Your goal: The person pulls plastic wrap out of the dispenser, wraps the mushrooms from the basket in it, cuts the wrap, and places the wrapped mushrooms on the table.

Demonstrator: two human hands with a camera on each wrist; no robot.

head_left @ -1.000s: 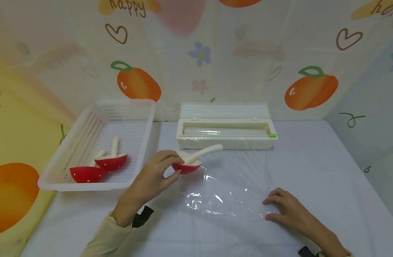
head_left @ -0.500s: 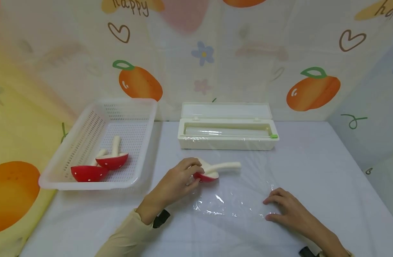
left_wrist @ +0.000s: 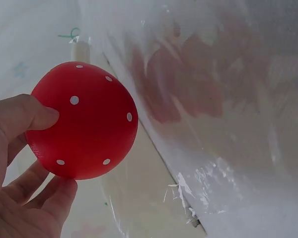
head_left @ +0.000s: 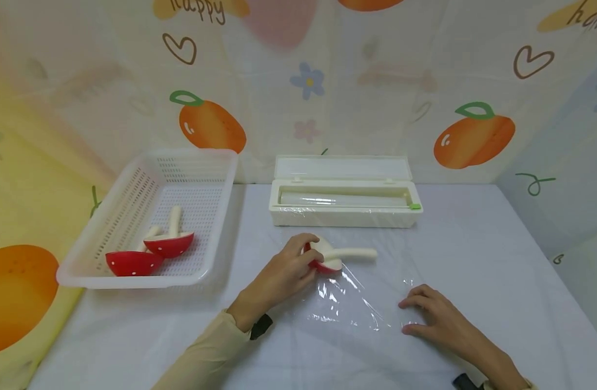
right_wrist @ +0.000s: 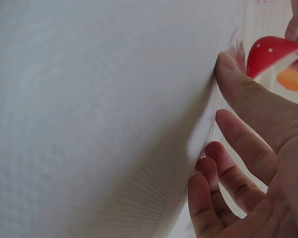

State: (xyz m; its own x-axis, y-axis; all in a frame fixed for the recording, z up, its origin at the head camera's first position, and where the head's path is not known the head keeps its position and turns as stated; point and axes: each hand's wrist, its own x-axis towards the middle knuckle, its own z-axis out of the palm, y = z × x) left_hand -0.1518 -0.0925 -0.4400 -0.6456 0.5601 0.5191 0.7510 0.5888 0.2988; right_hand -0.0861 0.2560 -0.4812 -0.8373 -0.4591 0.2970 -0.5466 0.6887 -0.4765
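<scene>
The step in hand appears to be placing a red, white-spotted ladle (head_left: 335,253) on the clear film (head_left: 335,303) laid across the table (head_left: 474,244). The left hand (head_left: 286,275) pinches the bowl between thumb and fingers; the white handle points towards the table's right edge. Whether the bowl touches the film, I cannot tell. The right hand (head_left: 437,317) is loosely spread, thumb apart from fingers, its tips at the film's right edge. The dispenser box (head_left: 344,218) stands near the table's back edge, and 2 similar ladles (head_left: 134,264) lie towards the basket's (head_left: 132,283) front edge. The next move probably calls for settling the bowl gently and releasing it without wrinkling the film.
</scene>
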